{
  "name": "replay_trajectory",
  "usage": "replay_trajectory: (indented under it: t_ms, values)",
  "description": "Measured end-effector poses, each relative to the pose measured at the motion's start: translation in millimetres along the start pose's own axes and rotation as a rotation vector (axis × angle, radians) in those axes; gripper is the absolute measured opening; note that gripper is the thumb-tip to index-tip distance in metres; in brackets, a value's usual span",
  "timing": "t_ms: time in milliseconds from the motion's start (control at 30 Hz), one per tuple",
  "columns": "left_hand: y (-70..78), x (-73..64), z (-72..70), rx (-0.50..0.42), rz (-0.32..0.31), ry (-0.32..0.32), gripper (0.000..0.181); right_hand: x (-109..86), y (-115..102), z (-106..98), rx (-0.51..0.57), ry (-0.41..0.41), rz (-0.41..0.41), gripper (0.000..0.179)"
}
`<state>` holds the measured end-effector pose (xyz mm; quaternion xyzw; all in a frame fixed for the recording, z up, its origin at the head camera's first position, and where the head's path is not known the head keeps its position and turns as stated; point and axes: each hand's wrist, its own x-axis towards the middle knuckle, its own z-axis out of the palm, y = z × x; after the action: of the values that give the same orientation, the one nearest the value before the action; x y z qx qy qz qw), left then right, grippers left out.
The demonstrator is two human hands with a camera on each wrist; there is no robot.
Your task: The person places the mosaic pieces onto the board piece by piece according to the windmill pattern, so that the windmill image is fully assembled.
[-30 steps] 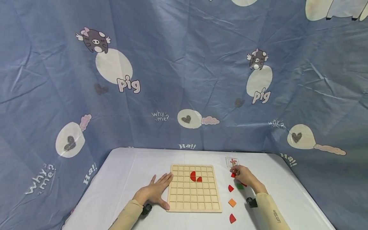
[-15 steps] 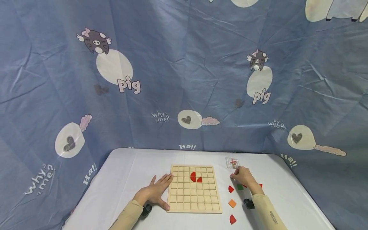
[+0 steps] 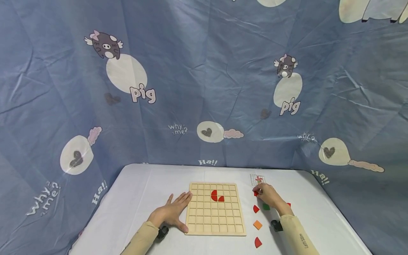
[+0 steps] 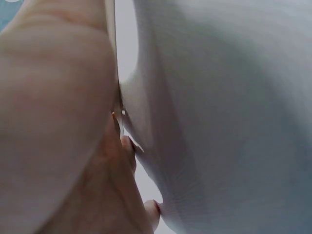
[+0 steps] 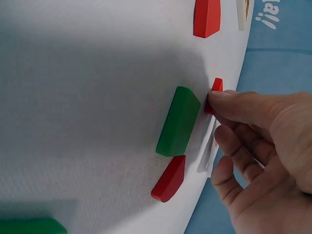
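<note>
My left hand [image 3: 172, 213] lies spread on the table, fingertips and thumb at the left edge of the wooden grid board [image 3: 204, 219]. In the left wrist view that hand [image 4: 97, 185] shows close up. Three red quarter-circle pieces [image 3: 214, 195] sit in cells on the board's upper part. Right of the board, my right hand [image 3: 271, 195] pinches a red quarter-circle piece [image 5: 218, 85] between thumb and fingers, just below a printed grid card [image 3: 254, 179]. A green piece [image 5: 180, 122] and another red piece [image 5: 169, 179] lie under this hand.
Down the board's right side lie a red quarter-circle [image 3: 256, 209], an orange square [image 3: 257, 225] and another red quarter-circle [image 3: 258, 242]. A red piece [image 3: 288, 204] shows beyond my right wrist. A blue patterned curtain [image 3: 204, 88] rises behind the white table [image 3: 153, 184].
My right hand has shifted slightly left with the pinched red piece. A red piece beyond the wrist has come into sight. My left hand and the board have stayed put.
</note>
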<state>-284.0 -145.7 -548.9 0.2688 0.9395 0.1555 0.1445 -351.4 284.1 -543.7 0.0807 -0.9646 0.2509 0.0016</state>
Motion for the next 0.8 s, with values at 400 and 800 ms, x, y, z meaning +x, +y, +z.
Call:
replay_trajectory:
  t_ms: [400,800]
  values:
    - [1.7,0.2,-1.8,0.015,-0.007,-0.002,0.135,0.8,-4.4,-2.5,0.032,-0.028,0.063,0.02]
    - [-0.6,0.8,0.8,0.005,-0.009,0.009,0.135,-1.8,0.9,0.1,0.052,-0.033,0.054,0.015]
